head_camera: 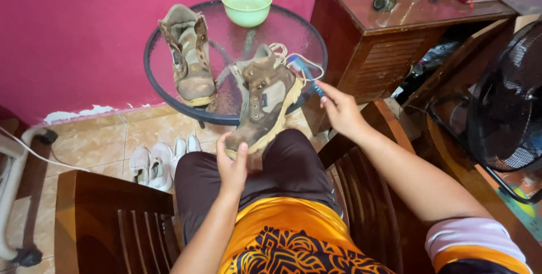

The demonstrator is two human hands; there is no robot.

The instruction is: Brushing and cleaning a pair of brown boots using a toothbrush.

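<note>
Worn brown-and-tan lace-up leather boot (262, 101): long axis knee-to-counter, toe toward body. Left hand (232, 168) closed on toe, nearer. Right hand (339, 107) pinches thin blue tool (309, 74) beside collar.

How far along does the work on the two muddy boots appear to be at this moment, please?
Done: nothing looks finished; both boots are dirty. In hand: the left hand grips the toe of the boot propped from knee to glass table, while the right hand holds a blue toothbrush beside it. Left: the second boot stands untouched on the table near a green bowl.
</note>
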